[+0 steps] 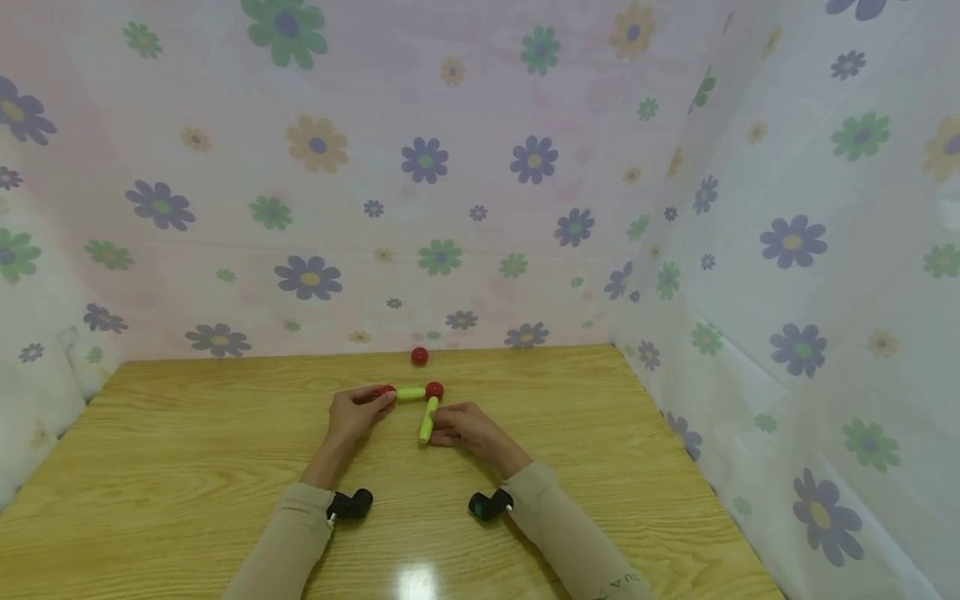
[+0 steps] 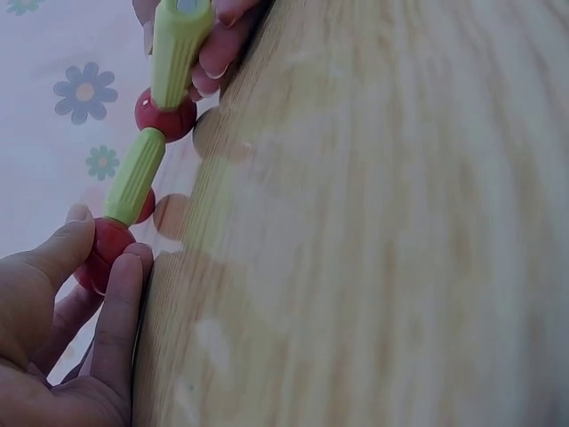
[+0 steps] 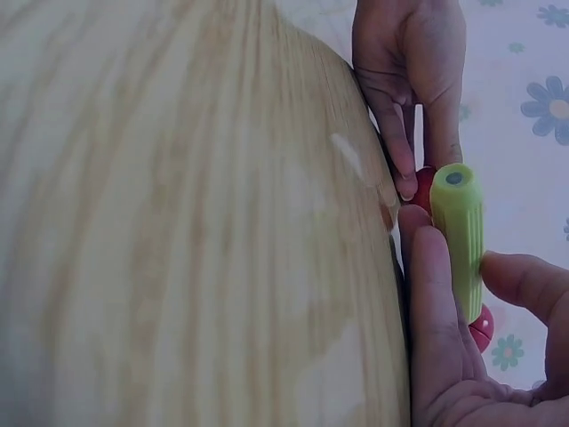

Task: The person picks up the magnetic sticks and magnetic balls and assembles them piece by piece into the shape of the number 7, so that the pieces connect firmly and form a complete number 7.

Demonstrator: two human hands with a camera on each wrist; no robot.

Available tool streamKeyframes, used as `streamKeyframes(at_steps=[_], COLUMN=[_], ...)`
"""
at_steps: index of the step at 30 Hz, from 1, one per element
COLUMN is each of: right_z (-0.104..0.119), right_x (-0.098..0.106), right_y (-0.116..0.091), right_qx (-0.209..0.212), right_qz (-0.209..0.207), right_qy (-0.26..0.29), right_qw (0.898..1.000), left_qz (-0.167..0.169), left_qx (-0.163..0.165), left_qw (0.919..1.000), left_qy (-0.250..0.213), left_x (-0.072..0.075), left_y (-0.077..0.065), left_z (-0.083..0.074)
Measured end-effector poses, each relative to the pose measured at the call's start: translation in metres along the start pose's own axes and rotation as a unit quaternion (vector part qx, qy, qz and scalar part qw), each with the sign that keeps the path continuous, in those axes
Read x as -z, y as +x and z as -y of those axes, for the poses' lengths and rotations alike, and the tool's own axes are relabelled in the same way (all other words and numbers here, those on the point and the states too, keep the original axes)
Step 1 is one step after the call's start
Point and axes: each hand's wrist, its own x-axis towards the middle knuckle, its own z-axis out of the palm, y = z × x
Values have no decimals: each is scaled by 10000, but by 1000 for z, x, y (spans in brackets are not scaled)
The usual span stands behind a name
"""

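Two ribbed yellow-green rods and two red balls are joined in a bent chain above the wooden table. My left hand [image 1: 358,414] pinches the red ball [image 2: 108,253] at the left end between thumb and fingers. From that ball one rod [image 1: 411,393] runs right to a second red ball [image 1: 434,390] at the corner. The other rod [image 3: 458,233] comes from the corner ball toward me, its free end showing a grey round tip. My right hand [image 1: 474,433] holds this rod between thumb and fingers.
A loose red ball [image 1: 419,356] lies near the table's back edge, beyond the joined pieces. Flower-printed cloth [image 1: 480,250] hangs behind the table [image 1: 187,450] and along its sides. A black camera [image 1: 351,504] is strapped at the left wrist, another [image 1: 491,505] at the right.
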Motion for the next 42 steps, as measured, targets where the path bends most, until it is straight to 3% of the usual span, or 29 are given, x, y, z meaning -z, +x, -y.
streamKeyframes(at_steps=[28,42], right_z=[-6,-5], right_x=[-3,-7], right_y=[1,-6], right_qx=[-58,48], right_qz=[-247,-212], right_qy=[-51,-159], right_qw=[9997,9996], left_qz=[-54,-47], left_qx=[133,-42], left_qw=[9999,10000], left_qy=[-58,7], left_x=[-1,0], left_y=[-2,-5], left_z=[-2,-4])
